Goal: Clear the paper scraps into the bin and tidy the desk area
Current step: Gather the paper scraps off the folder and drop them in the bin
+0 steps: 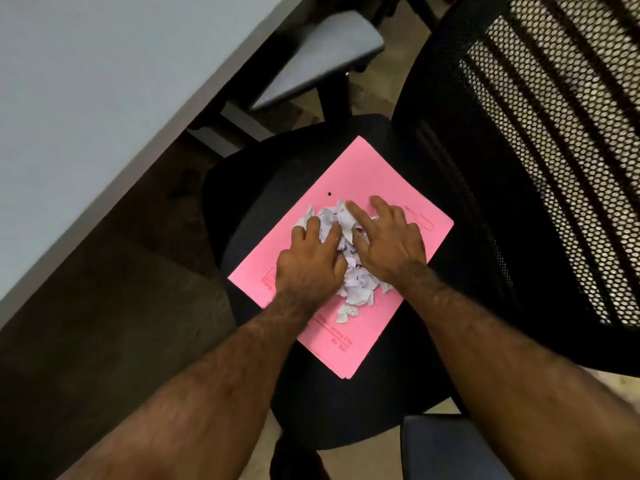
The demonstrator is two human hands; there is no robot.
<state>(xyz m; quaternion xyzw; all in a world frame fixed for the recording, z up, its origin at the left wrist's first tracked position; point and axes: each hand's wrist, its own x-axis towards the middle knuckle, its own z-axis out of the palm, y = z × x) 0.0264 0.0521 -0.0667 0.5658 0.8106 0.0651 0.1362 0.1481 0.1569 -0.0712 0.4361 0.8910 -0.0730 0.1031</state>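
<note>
A pile of crumpled white paper scraps (358,284) lies on a pink file folder (367,174) that rests flat on the black seat of an office chair (242,181). My left hand (311,265) presses on the left side of the pile, fingers curled over the scraps. My right hand (388,240) lies on the right side, fingers spread and reaching over the top of the pile. The two hands enclose the heap between them. One loose scrap (346,313) sits apart, nearer to me on the folder. No bin is in view.
The chair's black mesh backrest (540,161) rises at the right. A grey armrest (318,60) sticks out at the top, another (446,448) at the bottom right. A pale grey desk top (104,98) fills the upper left, its edge running diagonally beside the chair.
</note>
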